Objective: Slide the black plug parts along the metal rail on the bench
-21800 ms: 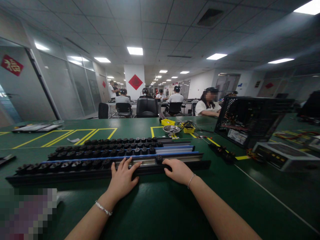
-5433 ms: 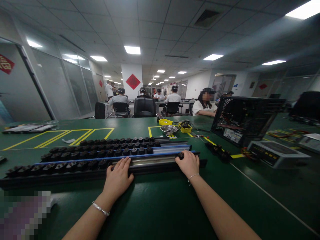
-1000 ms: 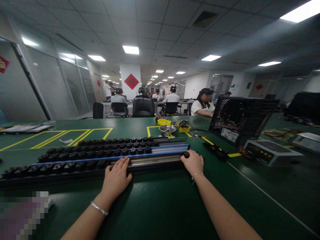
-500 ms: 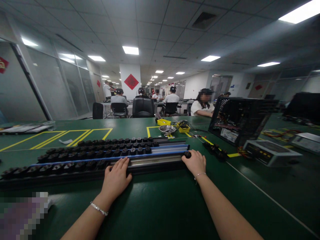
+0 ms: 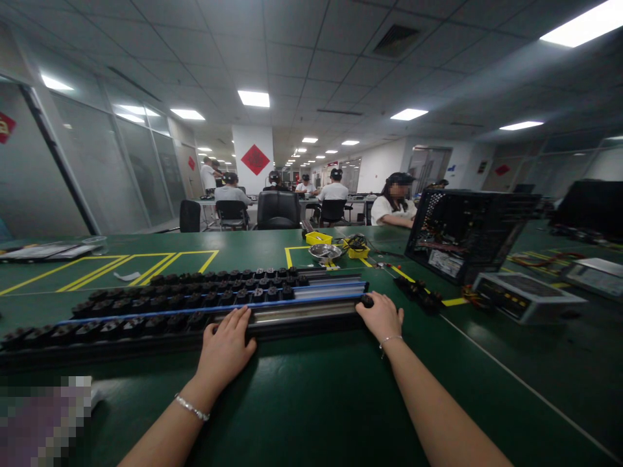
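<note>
Long black rails point(image 5: 311, 310) with blue strips lie side by side on the green table, each loaded with a row of small black parts point(image 5: 204, 299). My left hand point(image 5: 224, 348) rests flat on the nearest rail, fingers stretched over its edge. My right hand point(image 5: 382, 316) is curled at the right end of that rail, fingers closed around one small black part point(image 5: 366, 301). A loose cluster of black parts point(image 5: 419, 293) lies just right of the rails.
An open black computer case point(image 5: 467, 233) and a grey power supply point(image 5: 528, 297) stand at the right. A metal bowl point(image 5: 325, 252) and yellow bins point(image 5: 318, 238) sit behind the rails. Several people sit at far tables. A blurred patch covers the lower left corner.
My right hand has slid a little further right along the nearest rail with the black part. My left hand has stayed on the rail.
</note>
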The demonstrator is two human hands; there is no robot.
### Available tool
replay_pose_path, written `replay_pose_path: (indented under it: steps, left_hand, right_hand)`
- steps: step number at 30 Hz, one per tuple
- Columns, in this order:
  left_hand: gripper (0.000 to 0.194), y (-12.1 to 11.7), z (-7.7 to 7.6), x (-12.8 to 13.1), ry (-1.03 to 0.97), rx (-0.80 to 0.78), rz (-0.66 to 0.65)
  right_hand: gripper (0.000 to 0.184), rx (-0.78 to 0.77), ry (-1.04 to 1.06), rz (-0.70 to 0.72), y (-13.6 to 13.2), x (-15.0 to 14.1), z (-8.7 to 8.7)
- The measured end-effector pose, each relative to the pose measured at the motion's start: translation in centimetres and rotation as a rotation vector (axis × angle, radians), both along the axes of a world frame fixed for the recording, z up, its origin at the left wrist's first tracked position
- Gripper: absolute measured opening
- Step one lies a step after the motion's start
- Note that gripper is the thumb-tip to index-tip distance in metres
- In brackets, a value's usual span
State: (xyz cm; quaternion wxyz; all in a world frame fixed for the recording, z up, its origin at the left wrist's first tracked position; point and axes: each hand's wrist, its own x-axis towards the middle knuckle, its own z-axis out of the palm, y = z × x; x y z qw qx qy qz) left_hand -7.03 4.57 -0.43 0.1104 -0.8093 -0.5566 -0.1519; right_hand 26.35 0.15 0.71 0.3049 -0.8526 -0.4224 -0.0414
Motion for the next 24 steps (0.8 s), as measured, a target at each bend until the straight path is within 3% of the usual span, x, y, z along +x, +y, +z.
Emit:
replay_pose_path:
  steps: [24]
  left_hand:
    - [0.057, 0.02, 0.04, 0.06, -0.006, 0.011, -0.003]
  right_hand:
    - [0.049, -0.099, -0.027, -0.051, -0.38, 0.43, 0.34]
